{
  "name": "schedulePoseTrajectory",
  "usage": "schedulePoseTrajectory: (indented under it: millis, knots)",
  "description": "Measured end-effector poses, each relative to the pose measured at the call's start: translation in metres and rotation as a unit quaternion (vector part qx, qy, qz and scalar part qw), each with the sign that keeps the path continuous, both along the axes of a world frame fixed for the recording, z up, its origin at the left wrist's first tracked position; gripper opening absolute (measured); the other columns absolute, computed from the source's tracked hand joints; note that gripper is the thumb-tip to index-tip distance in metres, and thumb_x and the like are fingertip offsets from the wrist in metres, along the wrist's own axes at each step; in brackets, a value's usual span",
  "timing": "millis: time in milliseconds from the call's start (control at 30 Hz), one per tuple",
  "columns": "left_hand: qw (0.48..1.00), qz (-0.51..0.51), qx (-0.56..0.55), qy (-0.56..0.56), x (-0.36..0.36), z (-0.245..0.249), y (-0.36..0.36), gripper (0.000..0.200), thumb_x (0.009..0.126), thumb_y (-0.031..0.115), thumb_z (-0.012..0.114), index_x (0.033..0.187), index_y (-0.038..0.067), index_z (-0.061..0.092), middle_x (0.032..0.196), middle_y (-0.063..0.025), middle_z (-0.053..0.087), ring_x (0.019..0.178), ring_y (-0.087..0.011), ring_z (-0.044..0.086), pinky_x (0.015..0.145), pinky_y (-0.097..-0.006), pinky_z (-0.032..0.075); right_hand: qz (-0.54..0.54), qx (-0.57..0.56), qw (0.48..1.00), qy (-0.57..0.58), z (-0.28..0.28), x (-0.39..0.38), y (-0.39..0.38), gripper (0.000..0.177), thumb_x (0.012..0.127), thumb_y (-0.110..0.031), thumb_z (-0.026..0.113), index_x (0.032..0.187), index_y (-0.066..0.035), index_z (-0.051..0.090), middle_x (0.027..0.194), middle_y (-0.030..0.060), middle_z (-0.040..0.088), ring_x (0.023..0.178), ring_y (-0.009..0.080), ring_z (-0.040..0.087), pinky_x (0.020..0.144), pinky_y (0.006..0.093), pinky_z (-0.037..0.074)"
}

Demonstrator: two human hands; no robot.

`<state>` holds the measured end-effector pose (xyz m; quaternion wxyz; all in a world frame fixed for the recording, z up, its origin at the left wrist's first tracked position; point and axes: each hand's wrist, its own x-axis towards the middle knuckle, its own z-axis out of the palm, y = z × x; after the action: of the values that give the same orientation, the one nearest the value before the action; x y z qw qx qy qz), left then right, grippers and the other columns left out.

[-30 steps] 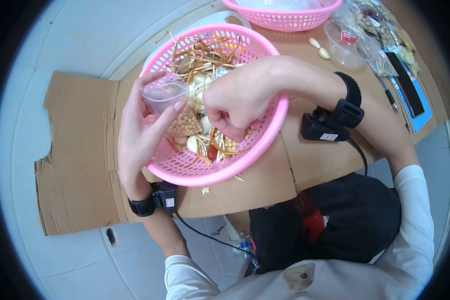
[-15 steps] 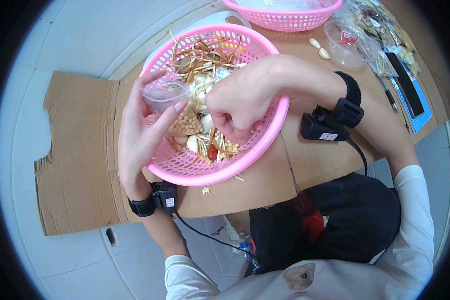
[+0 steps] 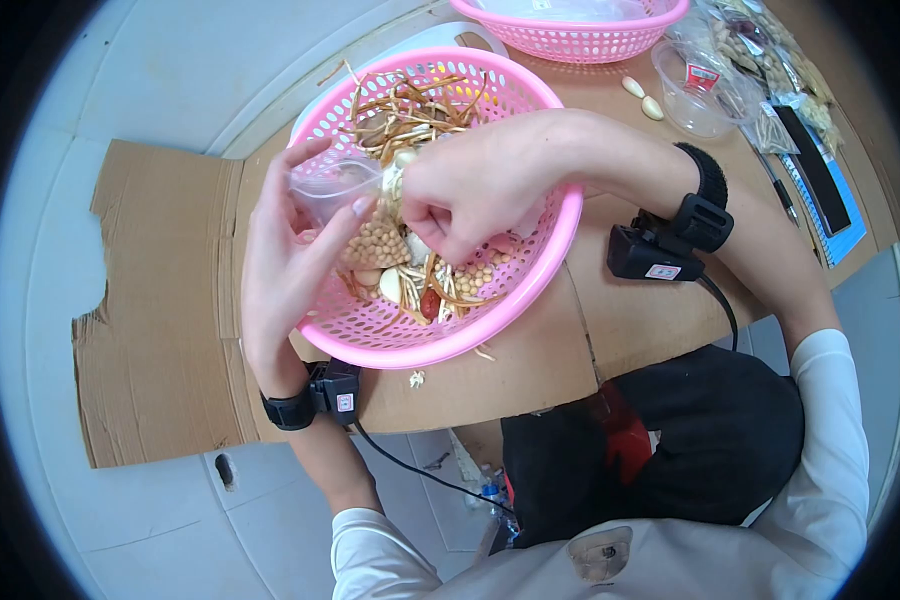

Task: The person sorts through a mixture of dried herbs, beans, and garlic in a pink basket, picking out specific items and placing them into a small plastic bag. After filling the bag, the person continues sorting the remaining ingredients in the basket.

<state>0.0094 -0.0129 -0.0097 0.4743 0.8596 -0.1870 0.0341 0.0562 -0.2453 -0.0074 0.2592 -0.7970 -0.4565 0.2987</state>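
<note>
A pink perforated basket (image 3: 489, 332) holds mixed dried goods. My left hand (image 3: 282, 262), at its left side, grips a clear plastic zip bag (image 3: 338, 180) whose lower part contains round beige beans (image 3: 377, 245). The bag's mouth gapes upward. Over the basket's middle, the fingers of my right hand (image 3: 485, 190) are curled down and pressed together; whatever they pinch is hidden. Below them lie loose beige beans (image 3: 478, 280), a reddish date-like fruit (image 3: 430, 303), a white garlic-like clove (image 3: 390, 287) and thin pale stalks. Brown, root-like strands (image 3: 410, 110) fill the far side.
Another pink basket (image 3: 580, 42) with plastic inside stands behind. To the right are two white cloves (image 3: 642, 97), a clear plastic tub (image 3: 695, 95), filled bags (image 3: 770, 50), a pen (image 3: 782, 192) and a blue notebook (image 3: 838, 222). Cardboard (image 3: 165, 300) covers the table.
My right hand has risen slightly and shifted left toward the bag, uncovering more loose beans. My left hand still holds the bag in nearly the same place.
</note>
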Motion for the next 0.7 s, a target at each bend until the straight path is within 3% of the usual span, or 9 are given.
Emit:
schedulePoseTrajectory:
  millis: [133, 233, 300, 433, 500, 700]
  knots:
    - [1.0, 0.02, 0.006, 0.01, 0.0, 0.002, -0.002, 0.063, 0.095, 0.013, 0.079, 0.146, -0.003, 0.047, 0.112, -0.0155, 0.073, 0.102, -0.0167, 0.072, 0.085, -0.0291, 0.058, -0.06, 0.109, 0.988, -0.088, -0.012, 0.009, 0.003, 0.011, 0.083, -0.007, 0.07, 0.088, 0.002, 0.073, 0.076, 0.0108, 0.073, 0.072, 0.0203, 0.073, 0.066, 0.0356, 0.057]
    - [1.0, 0.024, -0.001, 0.016, 0.0, 0.002, -0.002, 0.064, 0.094, 0.014, 0.08, 0.146, -0.003, 0.047, 0.118, -0.0171, 0.072, 0.105, -0.017, 0.072, 0.086, -0.0297, 0.058, -0.146, 0.189, 0.955, -0.178, -0.016, 0.019, 0.006, 0.017, 0.084, -0.014, 0.075, 0.09, 0.002, 0.076, 0.082, 0.016, 0.075, 0.074, 0.0259, 0.075, 0.07, 0.0392, 0.059]
    - [1.0, 0.009, 0.001, -0.006, 0.002, -0.002, -0.001, 0.064, 0.094, 0.014, 0.08, 0.146, -0.003, 0.047, 0.125, -0.0178, 0.069, 0.109, -0.0171, 0.07, 0.088, -0.0298, 0.058, -0.236, 0.315, 0.882, -0.258, -0.015, 0.021, 0.007, 0.019, 0.084, -0.016, 0.076, 0.091, 0.001, 0.078, 0.083, 0.0175, 0.076, 0.079, 0.0284, 0.076, 0.074, 0.0403, 0.059]
    - [1.0, -0.007, -0.002, 0.021, -0.002, 0.002, -0.003, 0.066, 0.093, 0.014, 0.081, 0.146, -0.003, 0.046, 0.129, -0.0167, 0.066, 0.113, -0.0175, 0.069, 0.091, -0.0304, 0.057, -0.22, 0.408, 0.849, -0.253, -0.004, 0.016, 0.005, 0.021, 0.086, -0.019, 0.075, 0.094, 0.001, 0.079, 0.087, 0.0195, 0.076, 0.082, 0.0301, 0.076, 0.078, 0.0404, 0.059]
    - [0.999, -0.011, 0.024, 0.022, -0.003, 0.003, -0.001, 0.068, 0.091, 0.014, 0.082, 0.146, -0.003, 0.046, 0.128, -0.0151, 0.066, 0.115, -0.0185, 0.068, 0.094, -0.0319, 0.056, -0.176, 0.417, 0.853, -0.26, -0.002, 0.012, 0.004, 0.018, 0.091, -0.018, 0.076, 0.101, -0.004, 0.079, 0.082, 0.0094, 0.074, 0.073, 0.0191, 0.069, 0.065, 0.0348, 0.053]
    - [0.999, -0.017, 0.029, 0.019, -0.004, 0.004, -0.002, 0.071, 0.089, 0.013, 0.084, 0.147, -0.002, 0.045, 0.13, -0.0151, 0.066, 0.117, -0.0206, 0.067, 0.097, -0.0341, 0.055, -0.134, 0.412, 0.861, -0.267, -0.012, 0.016, 0.009, 0.021, 0.091, -0.021, 0.077, 0.098, -0.002, 0.079, 0.08, 0.0118, 0.073, 0.072, 0.0209, 0.067, 0.066, 0.0355, 0.052]
